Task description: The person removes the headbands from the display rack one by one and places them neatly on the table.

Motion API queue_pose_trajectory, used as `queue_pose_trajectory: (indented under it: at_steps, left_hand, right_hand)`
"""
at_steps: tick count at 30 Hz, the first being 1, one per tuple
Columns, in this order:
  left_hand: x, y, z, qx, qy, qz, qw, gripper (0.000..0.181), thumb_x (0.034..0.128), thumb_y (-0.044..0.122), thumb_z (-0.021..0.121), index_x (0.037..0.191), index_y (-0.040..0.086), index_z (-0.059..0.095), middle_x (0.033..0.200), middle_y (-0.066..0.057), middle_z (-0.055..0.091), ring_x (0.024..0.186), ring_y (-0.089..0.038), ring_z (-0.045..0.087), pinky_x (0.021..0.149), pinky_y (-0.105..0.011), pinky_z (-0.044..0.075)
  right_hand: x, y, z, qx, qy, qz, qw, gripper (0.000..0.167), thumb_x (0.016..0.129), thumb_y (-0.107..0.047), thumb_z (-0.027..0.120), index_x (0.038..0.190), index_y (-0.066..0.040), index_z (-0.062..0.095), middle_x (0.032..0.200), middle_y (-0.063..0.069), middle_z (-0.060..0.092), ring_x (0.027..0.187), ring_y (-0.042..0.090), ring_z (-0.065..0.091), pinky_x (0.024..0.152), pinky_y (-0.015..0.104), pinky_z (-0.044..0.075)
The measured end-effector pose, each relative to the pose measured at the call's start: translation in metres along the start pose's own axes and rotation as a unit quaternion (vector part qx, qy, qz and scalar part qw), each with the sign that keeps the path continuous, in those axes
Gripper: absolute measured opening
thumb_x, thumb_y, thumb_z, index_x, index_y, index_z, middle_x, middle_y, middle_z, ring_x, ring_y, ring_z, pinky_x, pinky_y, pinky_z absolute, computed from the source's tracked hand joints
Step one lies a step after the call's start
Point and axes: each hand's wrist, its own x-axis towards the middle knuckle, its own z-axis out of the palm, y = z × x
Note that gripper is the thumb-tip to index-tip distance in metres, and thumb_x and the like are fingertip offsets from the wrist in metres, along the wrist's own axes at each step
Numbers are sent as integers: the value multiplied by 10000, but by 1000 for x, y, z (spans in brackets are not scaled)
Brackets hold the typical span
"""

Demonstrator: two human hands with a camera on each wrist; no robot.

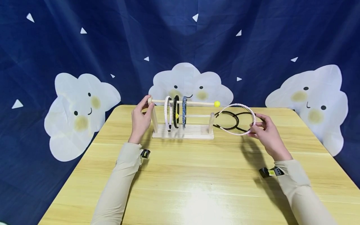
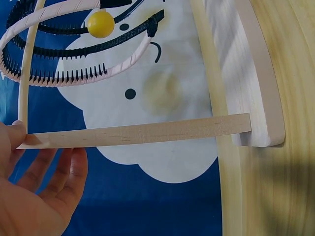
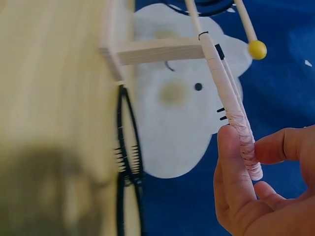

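Observation:
A wooden stand (image 1: 182,132) has two rods with yellow ball ends. On its upper rod hang a white-pink headband (image 1: 166,114), a black headband (image 1: 175,112) and a blue glittery headband (image 1: 184,112). The left hand (image 1: 141,120) grips the top of the stand's left post (image 2: 138,133), thumb on one side and fingers on the other. Right of the stand, the right hand (image 1: 267,134) pinches a pale pink headband (image 3: 230,98) between thumb and fingers, its ends pointing towards the stand's right post (image 3: 162,50).
Two black headbands (image 1: 231,121) lie overlapping on the wooden table (image 1: 180,175), right of the stand and behind the held headband. A dark blue curtain (image 1: 180,40) with smiling clouds hangs behind the table.

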Motion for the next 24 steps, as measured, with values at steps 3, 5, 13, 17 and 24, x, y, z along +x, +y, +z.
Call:
queue_pose_trajectory:
  at_steps: [3,5,13,17,24]
  left_hand:
    - [0,1,0,0,-10,29,10000,381,1036,269,627,1393,138,643,1169,-141,722,1062,-257,683,838,-473,592]
    - [-1,2,0,1,-10,41,10000,381,1036,265,626,1393,130,641,1169,-147,722,1062,-267,682,837,-480,592]
    - [0,1,0,77,-19,20,10000,389,1033,288,630,1393,144,642,1182,-121,725,1063,-231,685,800,-286,580]
    - [0,1,0,62,-10,27,10000,383,1034,276,629,1392,142,643,1172,-130,724,1062,-237,684,801,-284,576]
    - [0,1,0,57,-6,28,10000,381,1034,260,629,1391,126,642,1163,-147,724,1056,-263,685,753,-157,530]
  right_hand:
    - [-2,10,-3,-296,-161,177,9993,623,1012,-5,502,1554,19,196,1121,142,444,876,57,624,807,226,591]
    - [-3,17,-5,-484,-282,290,9980,634,1024,-12,492,1567,28,168,1135,157,439,867,53,639,828,243,591]
    - [-11,41,-9,-464,-568,641,9952,652,1022,12,494,1572,37,146,1133,162,499,820,64,671,833,247,591]
    - [-15,48,-11,-191,-705,865,9936,658,1015,17,508,1564,21,146,1070,117,547,812,91,688,821,242,593]
    - [-20,55,-11,-145,-802,964,9920,682,1003,37,528,1564,35,139,1067,113,577,815,102,705,815,249,596]
